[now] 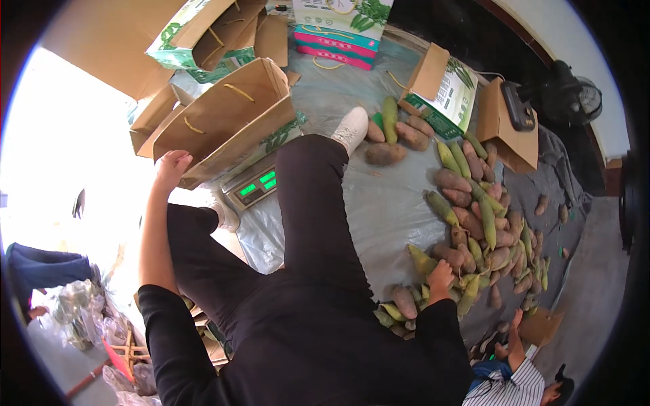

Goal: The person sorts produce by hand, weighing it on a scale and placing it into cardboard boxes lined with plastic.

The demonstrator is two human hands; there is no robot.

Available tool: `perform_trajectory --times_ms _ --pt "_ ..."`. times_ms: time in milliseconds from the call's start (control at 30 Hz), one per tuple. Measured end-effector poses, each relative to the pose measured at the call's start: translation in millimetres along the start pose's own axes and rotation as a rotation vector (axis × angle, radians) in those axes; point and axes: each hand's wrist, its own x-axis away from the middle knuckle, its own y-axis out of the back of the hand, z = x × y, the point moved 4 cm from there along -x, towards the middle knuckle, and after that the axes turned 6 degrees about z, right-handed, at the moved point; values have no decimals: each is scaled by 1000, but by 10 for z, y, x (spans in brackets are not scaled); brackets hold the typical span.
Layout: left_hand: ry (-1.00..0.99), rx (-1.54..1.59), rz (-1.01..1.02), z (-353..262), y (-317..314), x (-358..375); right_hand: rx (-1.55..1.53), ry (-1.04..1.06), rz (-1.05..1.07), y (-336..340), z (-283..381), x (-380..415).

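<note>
My left hand (172, 168) is at the near end of an open cardboard gift box (233, 145), its fingers curled over the end rim. The box has yellow rope handles and stands by a digital scale (252, 189) with lit green digits. On the other side, my right hand (440, 276) reaches into a pile of sweet potatoes and corn cobs in their husks. Its fingers are curled against the pile, just below a sweet potato (447, 255) and beside a corn cob (421, 260); what lies under the fingers is hidden.
More cardboard boxes (203, 37) stand at the upper left. Printed cartons (342, 30) are at the back, with another open box (443, 88) on the right. A small fan (575, 95) stands nearby. Another person (514, 379) in stripes is at the lower right. Plastic bags (78, 308) lie left.
</note>
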Motion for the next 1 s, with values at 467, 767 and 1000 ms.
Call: perform_trajectory --times_ms 467,767,1000 --pt "20 27 49 -189 8 49 -6 139 307 383 438 337" --pt "-69 57 135 -178 -57 83 -506 335 297 75 818 108" --pt "-119 -165 240 -234 -67 165 -999 659 140 1294 1462 274"
